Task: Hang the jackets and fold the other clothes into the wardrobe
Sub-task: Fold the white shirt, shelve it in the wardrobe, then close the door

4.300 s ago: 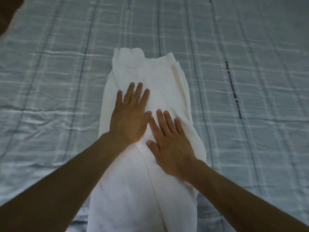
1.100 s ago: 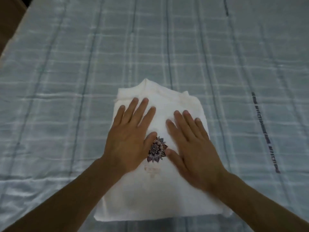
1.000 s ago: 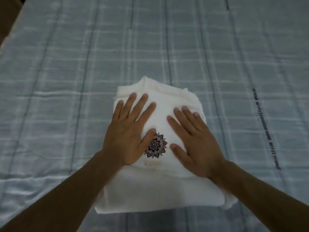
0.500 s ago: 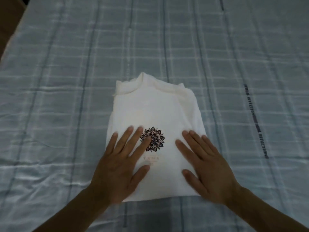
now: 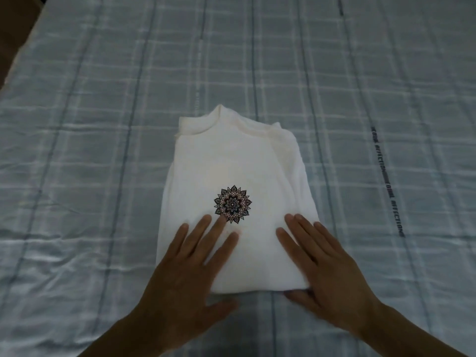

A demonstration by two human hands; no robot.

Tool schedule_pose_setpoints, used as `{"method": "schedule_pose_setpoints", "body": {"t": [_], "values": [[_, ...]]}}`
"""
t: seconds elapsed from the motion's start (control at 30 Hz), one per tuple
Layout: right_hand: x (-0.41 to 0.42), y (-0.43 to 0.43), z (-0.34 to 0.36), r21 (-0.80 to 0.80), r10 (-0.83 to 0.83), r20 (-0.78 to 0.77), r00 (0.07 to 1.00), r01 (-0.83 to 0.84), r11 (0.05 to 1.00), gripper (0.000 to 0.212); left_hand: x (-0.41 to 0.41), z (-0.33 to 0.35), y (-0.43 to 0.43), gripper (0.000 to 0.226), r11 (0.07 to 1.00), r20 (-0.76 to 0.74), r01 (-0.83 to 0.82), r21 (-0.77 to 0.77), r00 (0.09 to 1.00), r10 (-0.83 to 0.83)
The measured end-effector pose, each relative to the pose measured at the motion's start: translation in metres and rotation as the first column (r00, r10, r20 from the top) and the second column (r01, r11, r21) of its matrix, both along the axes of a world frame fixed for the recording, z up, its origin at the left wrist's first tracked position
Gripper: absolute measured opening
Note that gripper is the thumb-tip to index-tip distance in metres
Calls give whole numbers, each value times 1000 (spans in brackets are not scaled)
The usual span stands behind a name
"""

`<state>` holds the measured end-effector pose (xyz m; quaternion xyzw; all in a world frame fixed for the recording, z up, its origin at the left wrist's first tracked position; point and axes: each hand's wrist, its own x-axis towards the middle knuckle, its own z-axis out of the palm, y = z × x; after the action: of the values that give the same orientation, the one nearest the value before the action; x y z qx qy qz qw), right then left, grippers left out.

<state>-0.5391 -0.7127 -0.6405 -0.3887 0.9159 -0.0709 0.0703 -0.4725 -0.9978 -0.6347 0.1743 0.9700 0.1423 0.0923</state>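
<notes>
A white T-shirt [image 5: 237, 166], folded into a compact rectangle with its collar at the far end, lies flat on the bed. A dark mandala print [image 5: 232, 204] shows on its top face. My left hand [image 5: 185, 274] rests flat on the shirt's near left part, fingers straight and spread. My right hand [image 5: 327, 274] lies flat over the near right corner, fingers straight, its thumb at the shirt's near edge.
The bed is covered by a pale blue checked sheet [image 5: 103, 150], with a line of dark printed text [image 5: 386, 181] to the right of the shirt. A brown floor or furniture edge [image 5: 13, 29] shows at the far left corner.
The long shirt has been folded in half, bringing the mandala print on top. Both hands have slid from the shirt's middle towards me, down to its near edge.
</notes>
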Motion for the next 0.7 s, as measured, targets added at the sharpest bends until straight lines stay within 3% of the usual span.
{"method": "schedule_pose_setpoints", "body": {"t": [0.1, 0.27, 0.4, 0.7], "values": [[-1, -3, -3, -27, -10, -35, 999, 10, 1000, 86, 0, 0, 1, 96, 999, 2, 2, -32, 1000, -2], [0, -5, 5, -9, -59, -13, 998, 59, 998, 108, -7, 11, -2, 94, 994, -78, 5, -109, 997, -14], [0, -13, 18, -40, -106, -38, 994, 104, 994, 99, -3, 23, -6, 80, 993, -204, -20, -115, 979, -4], [18, -19, 52, -50, -147, 9, 989, 147, 988, 83, 25, 47, 2, 89, 990, -224, -139, 1, 965, 135]]}}
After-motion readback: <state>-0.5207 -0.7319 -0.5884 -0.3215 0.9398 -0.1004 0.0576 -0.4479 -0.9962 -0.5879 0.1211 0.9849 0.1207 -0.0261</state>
